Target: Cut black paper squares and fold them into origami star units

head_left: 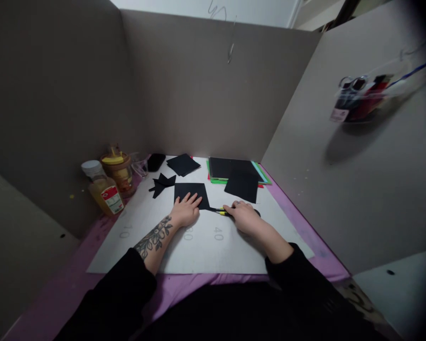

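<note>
My left hand lies flat with fingers spread on a black paper square, pressing it to the white board. My right hand is closed around black-and-yellow scissors lying low over the board. Their blades point left, towards the paper's lower right corner, where a thin dark sliver shows. Whether the blades touch the paper I cannot tell. The palm hides much of the handles. Up and left of the paper lies a black pointed cut-out. Another black sheet lies beyond my right hand.
Behind are black squares, a dark rounded object and a coloured paper stack. A white-capped bottle and a brown-yellow cup stand left. Grey panels enclose the table; a clear holder hangs right.
</note>
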`<state>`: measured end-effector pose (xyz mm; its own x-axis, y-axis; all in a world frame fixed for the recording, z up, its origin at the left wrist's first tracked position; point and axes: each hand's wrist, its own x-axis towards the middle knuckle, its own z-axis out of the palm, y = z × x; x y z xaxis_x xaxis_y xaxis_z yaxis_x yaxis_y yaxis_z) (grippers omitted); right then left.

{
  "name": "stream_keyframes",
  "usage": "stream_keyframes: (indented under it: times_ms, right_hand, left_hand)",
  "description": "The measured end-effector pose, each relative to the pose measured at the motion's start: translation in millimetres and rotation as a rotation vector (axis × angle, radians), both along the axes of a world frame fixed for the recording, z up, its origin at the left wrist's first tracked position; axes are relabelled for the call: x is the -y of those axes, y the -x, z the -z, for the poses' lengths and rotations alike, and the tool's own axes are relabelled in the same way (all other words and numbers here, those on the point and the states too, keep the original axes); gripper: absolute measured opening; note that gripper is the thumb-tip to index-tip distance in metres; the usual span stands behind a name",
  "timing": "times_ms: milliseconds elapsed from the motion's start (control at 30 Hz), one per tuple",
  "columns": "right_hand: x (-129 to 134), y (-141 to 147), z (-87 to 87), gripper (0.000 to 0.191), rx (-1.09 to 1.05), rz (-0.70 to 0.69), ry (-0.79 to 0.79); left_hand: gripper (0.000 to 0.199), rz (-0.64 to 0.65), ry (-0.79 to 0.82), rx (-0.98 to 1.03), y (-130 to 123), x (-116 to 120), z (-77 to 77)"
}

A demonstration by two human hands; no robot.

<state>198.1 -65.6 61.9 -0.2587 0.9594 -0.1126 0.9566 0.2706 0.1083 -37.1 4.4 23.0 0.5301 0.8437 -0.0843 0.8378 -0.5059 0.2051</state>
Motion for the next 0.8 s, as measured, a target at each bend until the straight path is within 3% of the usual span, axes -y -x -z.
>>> stream_keyframes:
  times_ms: [167, 500, 700, 800]
  right_hand:
    - [0, 10, -5.3, 0.052, -0.007, -0.009, -0.007]
    - [2, -1, -1.0, 0.054, 0.001, -0.012, -0.025]
    - [-9, -22, 4.9, 0.057, -0.03, 0.036, -0.051]
    - [-12, -31, 11.9, 0.058, -0.056, 0.04, -0.052]
  left_hand:
    - [0.055, 0.001, -0.011, 0.001, 0, -2, 3.6]
    - [0.056, -0.022, 0.014, 0.018, -3, -2, 3.9]
    - [0.061, -0.34, 0.164, 0.132, -33, 12, 1.5]
    - [0.056, -0.218, 0.122, 0.209, -27, 7, -9.1]
